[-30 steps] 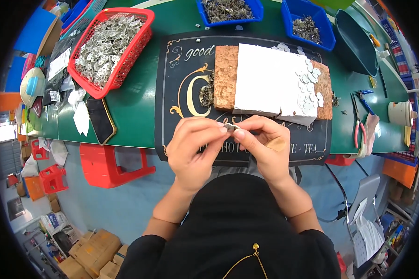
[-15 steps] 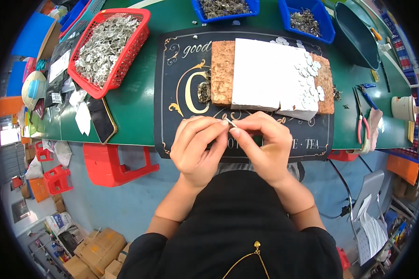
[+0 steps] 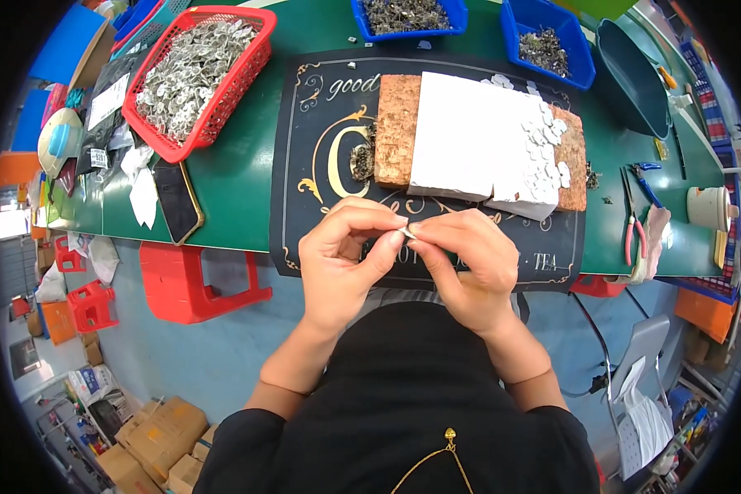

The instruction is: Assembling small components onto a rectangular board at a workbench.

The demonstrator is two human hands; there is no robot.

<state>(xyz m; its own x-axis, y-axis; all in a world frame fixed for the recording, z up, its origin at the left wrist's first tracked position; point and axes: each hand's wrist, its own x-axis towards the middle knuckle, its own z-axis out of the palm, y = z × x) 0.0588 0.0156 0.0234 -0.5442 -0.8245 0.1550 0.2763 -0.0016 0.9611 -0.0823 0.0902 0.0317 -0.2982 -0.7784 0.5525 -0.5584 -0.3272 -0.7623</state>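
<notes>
Between my fingertips is a small, thin whitish piece (image 3: 407, 233), mostly covered by the fingers. My left hand (image 3: 346, 255) pinches it from one side, thumb and forefinger closed. From the other side my right hand (image 3: 469, 259) pinches it too. Both hands hover over the near edge of a black printed mat (image 3: 321, 226). Just beyond them a white block (image 3: 457, 136) lies on a cork-like brown board (image 3: 393, 132). Several flat white pieces (image 3: 543, 144) are scattered on the block's right part. Its exact kind I cannot make out.
A red basket (image 3: 263, 53) full of small pale pieces stands at the left, near a phone (image 3: 177, 202). Two blue trays (image 3: 580, 70) of small metal parts sit at the back. Pliers (image 3: 631, 230) and a white cup (image 3: 708, 207) lie at the right.
My left hand's fingers have opened out and turned around the small piece, the thumb now lower. The right hand has shifted slightly. The whole view has moved a little.
</notes>
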